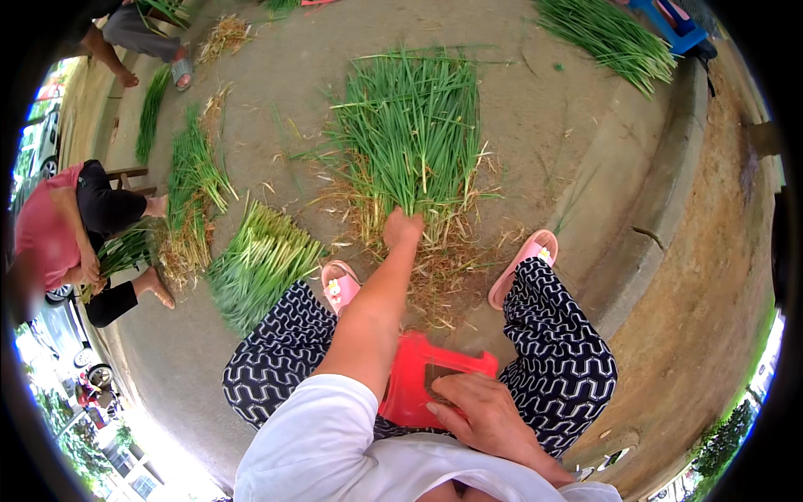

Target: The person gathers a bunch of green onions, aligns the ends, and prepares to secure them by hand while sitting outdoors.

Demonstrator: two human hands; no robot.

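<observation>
A broad heap of long green leafy stalks, apparently garlic chives [414, 125], lies on the concrete before me, its pale root ends towards me. My left hand [404, 227] is closed around some stems at the heap's near edge. Bent close to my lap, my right hand [480, 408] is beside a red plastic stool [411, 376], fingers loosely curled, with nothing visible in it; whether it touches the stool I cannot tell. Dry brown trimmings [445, 282] are strewn between my pink slippers. A bundle with pale cut ends [263, 263] lies left of the heap.
At the left, a seated person in a pink top [53, 219] holds green stalks. Another person's sandalled foot [182, 74] shows at upper left. More stalks [608, 44] lie at upper right near a blue plastic stool [680, 31]. A concrete kerb [652, 207] runs along the right.
</observation>
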